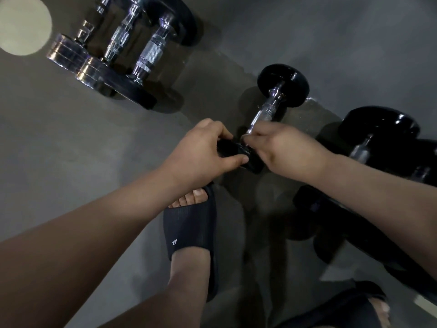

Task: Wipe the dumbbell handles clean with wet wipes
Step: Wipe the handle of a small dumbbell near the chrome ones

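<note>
**One Dumbbell Is Held by Both Hands**

One dumbbell [272,107] is laid on the grey floor [71,150] in the middle of the view. Its far plate [283,85] is pointed away. Its near plate [236,153] is gripped by the left hand [201,150], with the fingers curled over the top and the thumb below. The shiny handle [263,114] is gripped at its near end by the right hand [283,150]. The two hands are close together, almost touching. Something pale is seen by the right fingertips, but it cannot be told if it is a wet wipe.

The dumbbell is judged to be heavy and hard. It is not likely to be bent or broken. Its round plates can be rolled, so it is best held by one plate while the handle is rubbed. The metal handle may be made slippery by a wet wipe, so a firm grip is needed.

A foot in a dark sandal [189,233] is seen just below the hands, and bare toes could be hurt if the weight is dropped.

Three more dumbbells [123,43] are lined up at the upper left. Black dumbbells [378,129] are piled at the right.
</note>
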Tool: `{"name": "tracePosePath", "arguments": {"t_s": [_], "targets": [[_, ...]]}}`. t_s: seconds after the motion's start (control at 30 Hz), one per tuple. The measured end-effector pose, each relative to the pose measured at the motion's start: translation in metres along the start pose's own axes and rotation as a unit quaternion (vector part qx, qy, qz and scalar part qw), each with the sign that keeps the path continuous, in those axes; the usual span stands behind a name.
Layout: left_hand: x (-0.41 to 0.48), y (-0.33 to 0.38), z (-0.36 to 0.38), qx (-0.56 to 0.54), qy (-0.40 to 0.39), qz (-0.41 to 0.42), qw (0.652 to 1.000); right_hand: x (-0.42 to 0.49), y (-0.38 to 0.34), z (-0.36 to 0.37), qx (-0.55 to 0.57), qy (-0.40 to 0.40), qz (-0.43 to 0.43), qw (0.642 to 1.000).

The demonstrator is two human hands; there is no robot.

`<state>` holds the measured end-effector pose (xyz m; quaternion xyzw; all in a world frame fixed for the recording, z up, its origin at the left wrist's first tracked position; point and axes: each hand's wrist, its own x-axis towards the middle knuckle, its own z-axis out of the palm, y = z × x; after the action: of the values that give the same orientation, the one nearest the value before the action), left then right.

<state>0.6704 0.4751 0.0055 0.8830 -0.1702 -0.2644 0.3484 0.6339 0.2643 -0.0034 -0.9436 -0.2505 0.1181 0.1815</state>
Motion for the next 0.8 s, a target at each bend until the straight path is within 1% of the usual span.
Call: {"name": "tracePosePath", "arguments": {"t_s": [0.03,0.07,0.17,0.23,0.3,0.4,0.43,0.47,0.53,0.6,0.63,0.67,0.73,0.77,0.8], "targets": [[0.000,0.001,0.000,0.006,-0.001,0.003,1.000,0.001,0.003,-0.004,-0.015,-0.011,-0.003,1.000],[0.000,0.002,0.001,0.013,0.000,0.006,1.000,0.005,0.010,-0.009,-0.036,0.000,0.015,0.999],[-0.002,0.004,0.002,0.025,0.003,0.016,1.000,0.015,0.029,-0.017,-0.071,0.062,0.142,0.985],[-0.002,0.007,0.002,0.037,-0.006,0.026,0.999,0.015,0.029,-0.014,-0.074,0.085,0.180,0.977],[-0.002,0.008,0.003,0.058,-0.020,0.043,0.997,0.009,0.018,-0.007,-0.050,0.090,0.154,0.983],[-0.002,0.009,0.003,0.070,-0.024,0.068,0.995,-0.006,0.005,-0.005,-0.003,0.014,0.053,0.998],[-0.002,0.009,0.004,0.064,-0.023,0.072,0.995,-0.007,0.007,-0.007,-0.003,0.011,0.040,0.999],[-0.002,0.009,0.004,0.060,-0.023,0.076,0.995,-0.006,0.013,-0.009,-0.007,0.029,0.049,0.998],[-0.002,0.007,0.004,0.056,-0.023,0.085,0.995,-0.002,0.025,-0.010,-0.014,0.094,0.113,0.989],[-0.003,0.006,0.004,0.045,-0.018,0.091,0.995,-0.001,0.023,-0.004,-0.019,0.131,0.160,0.978],[-0.004,0.006,0.004,0.040,-0.016,0.091,0.995,-0.002,0.017,0.000,-0.018,0.125,0.156,0.980],[-0.005,0.006,0.005,0.037,-0.016,0.088,0.995,-0.004,0.010,0.002,-0.012,0.100,0.133,0.986],[-0.007,0.007,0.005,0.031,-0.019,0.080,0.996,-0.011,0.002,0.000,0.005,0.016,0.054,0.998],[-0.007,0.008,0.006,0.026,-0.022,0.077,0.996,-0.013,0.005,-0.003,-0.002,-0.006,0.026,1.000],[-0.007,0.009,0.006,0.020,-0.025,0.074,0.997,-0.013,0.012,-0.006,-0.017,-0.005,0.018,1.000]]}}
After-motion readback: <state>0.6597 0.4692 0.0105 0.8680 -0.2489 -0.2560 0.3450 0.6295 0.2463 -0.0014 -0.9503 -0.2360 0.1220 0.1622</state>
